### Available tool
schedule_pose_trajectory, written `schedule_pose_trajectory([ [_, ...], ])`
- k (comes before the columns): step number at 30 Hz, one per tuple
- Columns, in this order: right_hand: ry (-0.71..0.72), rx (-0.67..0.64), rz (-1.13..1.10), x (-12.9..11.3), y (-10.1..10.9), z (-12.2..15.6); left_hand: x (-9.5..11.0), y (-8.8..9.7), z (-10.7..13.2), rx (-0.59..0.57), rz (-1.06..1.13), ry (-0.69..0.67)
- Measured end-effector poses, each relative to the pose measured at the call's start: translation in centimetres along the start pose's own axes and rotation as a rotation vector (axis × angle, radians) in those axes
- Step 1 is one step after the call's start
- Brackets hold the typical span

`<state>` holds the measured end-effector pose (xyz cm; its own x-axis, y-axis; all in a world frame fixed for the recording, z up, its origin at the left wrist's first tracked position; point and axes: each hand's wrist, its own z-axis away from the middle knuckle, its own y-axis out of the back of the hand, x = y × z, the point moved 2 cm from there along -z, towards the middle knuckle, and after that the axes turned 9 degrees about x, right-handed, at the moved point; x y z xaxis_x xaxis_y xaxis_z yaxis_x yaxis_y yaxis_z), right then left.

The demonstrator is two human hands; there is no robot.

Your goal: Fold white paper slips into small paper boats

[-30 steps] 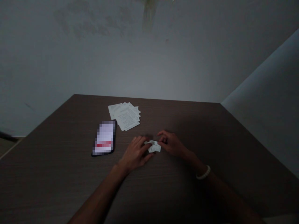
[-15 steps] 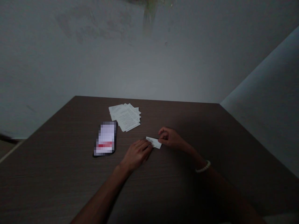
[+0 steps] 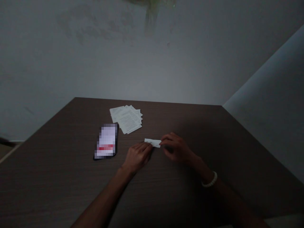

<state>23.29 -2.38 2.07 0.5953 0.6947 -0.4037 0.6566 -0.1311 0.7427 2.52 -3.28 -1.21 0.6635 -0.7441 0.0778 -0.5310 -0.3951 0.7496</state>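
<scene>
A narrow folded strip of white paper [image 3: 156,143] lies on the dark table, in front of me. My left hand [image 3: 139,155] rests on its left part, fingers together and pressing it against the tabletop, so some of the strip is hidden. At the strip's right end is my right hand [image 3: 177,148], with a pale beaded bracelet on the wrist. Its fingers are bent and the thumb is held apart from them. The fingertips reach the paper's edge without a visible grip.
A fanned stack of printed paper sheets [image 3: 129,119] lies farther back, left of the middle. Nearer and more to the left is a phone [image 3: 106,141] with a blurred-out lit screen. The brown wooden table [image 3: 190,118] meets a grey wall [image 3: 152,69] behind.
The paper strip has turned to lie more level and looks narrower, shifted slightly left. My right hand has come round its right end, with its thumb now farther from the fingers.
</scene>
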Motion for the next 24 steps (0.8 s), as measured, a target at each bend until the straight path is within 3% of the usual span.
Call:
schedule_pose_trajectory([
  [9,0.064,-0.017,0.122,0.7,-2.1,0.8,0.1,-0.1,-0.2,-0.078,0.021,0.02],
  [14,0.025,-0.044,0.094,1.1,-2.3,0.9,0.3,0.0,-0.6,-0.177,0.11,0.056],
  [24,0.006,-0.119,0.118,1.3,-1.9,0.5,0.4,0.0,-0.4,-0.219,0.257,0.114],
])
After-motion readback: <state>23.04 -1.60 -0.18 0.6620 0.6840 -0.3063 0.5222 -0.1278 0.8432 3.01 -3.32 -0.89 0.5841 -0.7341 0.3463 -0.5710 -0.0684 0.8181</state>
